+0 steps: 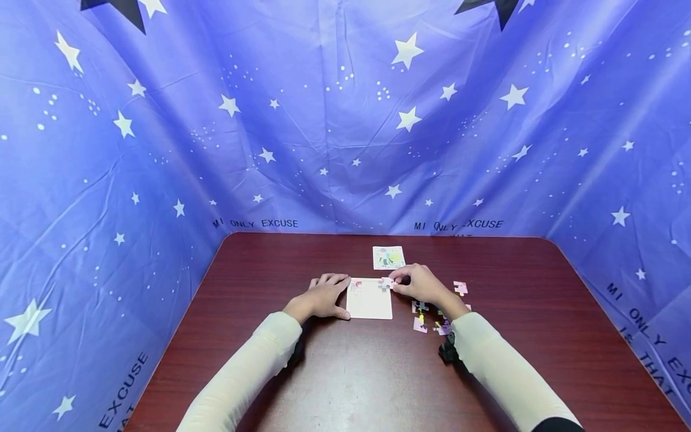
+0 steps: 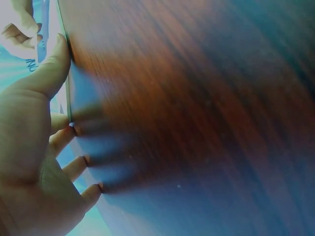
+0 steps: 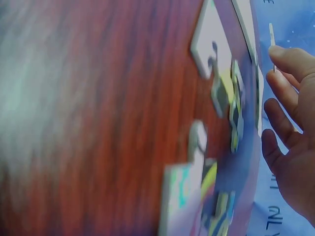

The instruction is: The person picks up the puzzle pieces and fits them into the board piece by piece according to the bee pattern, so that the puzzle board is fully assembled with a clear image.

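Observation:
A square white puzzle board (image 1: 369,304) lies on the table, with a pinkish puzzle piece (image 1: 357,285) in its far left corner. My left hand (image 1: 323,296) rests on the table at the board's left edge, fingers spread and thumb by the near left corner. In the left wrist view its thumb (image 2: 56,64) lies along the board's edge. Between thumb and index finger, my right hand (image 1: 423,284) pinches a pale pink puzzle piece (image 1: 386,283) over the board's far right corner. The right wrist view shows that piece edge-on, raised between the fingertips (image 3: 280,51).
Behind the board lies a small picture card (image 1: 388,258). Several loose puzzle pieces (image 1: 420,324) sit right of the board, partly under the right forearm, and one pink piece (image 1: 460,288) lies farther right. A starry blue curtain (image 1: 345,120) surrounds the brown table (image 1: 345,372).

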Action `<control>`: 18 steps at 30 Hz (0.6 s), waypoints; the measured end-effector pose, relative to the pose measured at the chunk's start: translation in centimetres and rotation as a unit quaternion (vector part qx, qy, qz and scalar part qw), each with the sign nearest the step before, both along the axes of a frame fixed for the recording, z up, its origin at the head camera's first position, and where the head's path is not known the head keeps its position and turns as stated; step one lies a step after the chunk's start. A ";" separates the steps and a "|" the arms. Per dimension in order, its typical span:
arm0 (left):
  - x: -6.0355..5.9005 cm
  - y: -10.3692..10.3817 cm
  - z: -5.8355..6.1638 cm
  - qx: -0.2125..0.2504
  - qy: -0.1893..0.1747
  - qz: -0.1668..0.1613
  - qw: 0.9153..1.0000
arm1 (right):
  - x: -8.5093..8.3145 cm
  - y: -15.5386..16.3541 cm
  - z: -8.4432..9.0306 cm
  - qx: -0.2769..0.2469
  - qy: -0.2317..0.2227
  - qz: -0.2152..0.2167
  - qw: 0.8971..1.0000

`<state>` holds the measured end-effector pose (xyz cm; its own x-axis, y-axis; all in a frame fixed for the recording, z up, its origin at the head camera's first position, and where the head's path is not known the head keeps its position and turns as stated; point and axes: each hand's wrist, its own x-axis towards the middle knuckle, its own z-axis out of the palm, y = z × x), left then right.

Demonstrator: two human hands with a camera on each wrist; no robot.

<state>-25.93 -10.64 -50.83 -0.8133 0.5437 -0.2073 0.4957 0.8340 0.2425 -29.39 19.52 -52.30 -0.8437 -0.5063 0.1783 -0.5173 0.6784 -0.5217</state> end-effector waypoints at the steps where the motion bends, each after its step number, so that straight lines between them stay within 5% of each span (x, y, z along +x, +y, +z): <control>1: 0.0 0.0 0.0 -0.002 -0.001 0.001 1.000 | 0.0 -0.3 0.0 -0.001 -0.003 0.002 1.000; 18: -0.1 0.0 -0.5 -0.002 0.005 0.004 1.000 | -0.5 -3.5 -0.9 0.026 0.003 0.015 1.000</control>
<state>-26.07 -10.64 -51.29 -0.8197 0.5365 -0.2005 0.4916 0.8387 0.2341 -29.91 15.99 -53.16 -0.8267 -0.5407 0.1554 -0.5411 0.6887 -0.4825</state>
